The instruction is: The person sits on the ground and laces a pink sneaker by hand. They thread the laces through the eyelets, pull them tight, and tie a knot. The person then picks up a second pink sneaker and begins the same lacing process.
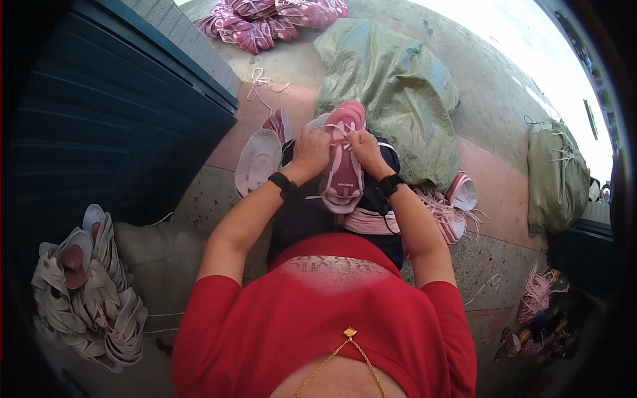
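Note:
A pink shoe upper (342, 174) rests on my lap between my two hands, its rounded toe pointing away from me. Across its eyelet area runs a pale shoelace (337, 125). My left hand (312, 151) is closed at the left edge of the upper, gripping the lace. On the other side, my right hand (367, 151) pinches the lace between thumb and fingers. What the curled fingers hide underneath cannot be made out. Another white-lined upper (260, 159) lies just left of my knees.
Beyond my knees lies a large green woven sack (391, 93); another sack (557, 176) stands far right. Pink uppers (272, 20) are heaped at the back. Pink laces (443, 215) lie right of my lap. Stacked pale uppers (89, 292) are at left, near a dark blue panel (113, 99).

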`<state>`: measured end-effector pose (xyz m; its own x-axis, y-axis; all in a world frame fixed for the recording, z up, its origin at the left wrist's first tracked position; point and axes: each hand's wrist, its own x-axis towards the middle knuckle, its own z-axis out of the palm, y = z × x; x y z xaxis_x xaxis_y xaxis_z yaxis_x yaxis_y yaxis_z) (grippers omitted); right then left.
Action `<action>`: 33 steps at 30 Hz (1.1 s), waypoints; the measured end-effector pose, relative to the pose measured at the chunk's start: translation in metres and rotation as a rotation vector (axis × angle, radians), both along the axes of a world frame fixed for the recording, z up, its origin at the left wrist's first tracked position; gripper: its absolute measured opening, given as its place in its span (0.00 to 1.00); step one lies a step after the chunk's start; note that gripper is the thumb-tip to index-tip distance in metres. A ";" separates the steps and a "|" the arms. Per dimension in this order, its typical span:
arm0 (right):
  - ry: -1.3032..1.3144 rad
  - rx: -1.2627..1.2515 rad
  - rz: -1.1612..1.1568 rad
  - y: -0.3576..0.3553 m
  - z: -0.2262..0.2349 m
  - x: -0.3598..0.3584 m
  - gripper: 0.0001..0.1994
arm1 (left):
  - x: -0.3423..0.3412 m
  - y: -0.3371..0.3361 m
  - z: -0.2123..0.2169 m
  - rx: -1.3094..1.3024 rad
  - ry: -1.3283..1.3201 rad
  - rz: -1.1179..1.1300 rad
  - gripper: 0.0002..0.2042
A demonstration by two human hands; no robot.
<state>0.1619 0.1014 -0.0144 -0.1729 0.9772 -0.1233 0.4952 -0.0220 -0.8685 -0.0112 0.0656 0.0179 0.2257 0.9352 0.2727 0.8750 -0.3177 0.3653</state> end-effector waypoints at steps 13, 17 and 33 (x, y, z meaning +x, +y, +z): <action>-0.121 0.065 0.031 0.002 0.003 0.002 0.20 | 0.017 0.014 0.028 0.013 0.397 -0.180 0.05; -0.105 0.117 -0.054 -0.005 0.021 0.004 0.20 | 0.011 0.016 0.021 -0.067 0.243 -0.107 0.06; -0.464 0.051 0.165 -0.040 0.038 -0.027 0.14 | -0.012 0.024 0.010 -0.513 0.010 -0.276 0.09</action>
<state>0.1348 0.0612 0.0234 -0.2643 0.9481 -0.1765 0.8231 0.1263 -0.5536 -0.0230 0.0898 0.0280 0.4797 0.8536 -0.2032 0.7892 -0.3185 0.5251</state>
